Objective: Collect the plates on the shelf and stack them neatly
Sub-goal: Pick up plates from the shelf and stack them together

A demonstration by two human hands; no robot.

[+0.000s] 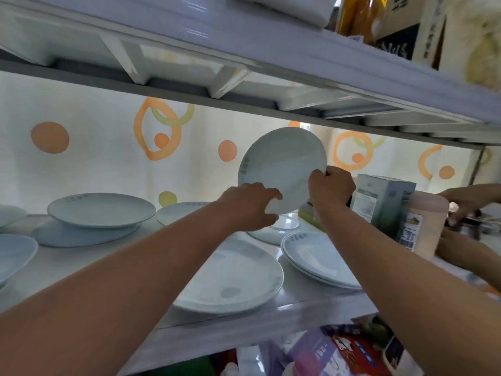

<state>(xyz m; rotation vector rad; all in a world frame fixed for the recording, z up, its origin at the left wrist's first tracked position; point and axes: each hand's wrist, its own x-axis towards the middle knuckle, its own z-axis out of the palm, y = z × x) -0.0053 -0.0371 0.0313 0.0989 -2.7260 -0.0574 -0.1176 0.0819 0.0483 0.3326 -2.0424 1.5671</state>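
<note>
White shelf (311, 308) under a ribbed upper shelf (244, 58), and behind it a pale curtain (95, 147) dotted with orange and yellow-green circles and rings. Up in the middle, one white plate (282, 164) is off the shelf, tilted almost upright with its face toward the camera. Left hand (250, 206) has its grip on the lower rim, thumb on the face, fingers curled behind. Right hand (332, 185) pinches the lower right rim, closed firmly on it. Small grey writing sits along the plate's left rim, too blurred to read.

Directly below lies an upside-down plate (273, 232), foot ring showing. Nearest the front edge, a big plate (233, 283) with grey blotches, partly under the left forearm. Just right of it, a pair of stacked plates (317, 256) with grey characters on the rim, unreadable. Over on the left, a left stack (100, 210) of two, top one sitting askew, also marked with blurred writing. Behind the forearm, a back plate (179, 213); at the far left edge, an edge plate (13, 253) is cut off.

Right of the hands: a grey-green carton (385, 202), its label text too small to read, and a pinkish jar (423, 226) with a printed label. Another person's hands (466, 204) work at the far right. Packets (347, 351) sit on the level below.
</note>
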